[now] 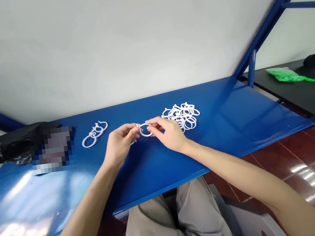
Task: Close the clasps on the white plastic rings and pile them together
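Note:
Above the middle of the table, my left hand (121,143) and my right hand (169,132) are both closed on a white plastic curtain ring (146,135). The left fingertips pinch its left side by a small knobbed end; the right thumb and fingers grip its right side. A bit of another white ring (132,143) shows under my left fingers, mostly hidden, and I cannot tell whether it is held. Just beyond my right hand lies a pile of white curtain rings (189,122). Left of my left hand, a few linked or overlapping rings (89,141) rest on the table.
The blue table (160,176) stands against a pale wall, between blue metal frame bars (271,8). A black plastic bag (14,144) and a blurred-out flat object (53,148) lie at the left. Bright green items (286,75) sit on a black surface at the right.

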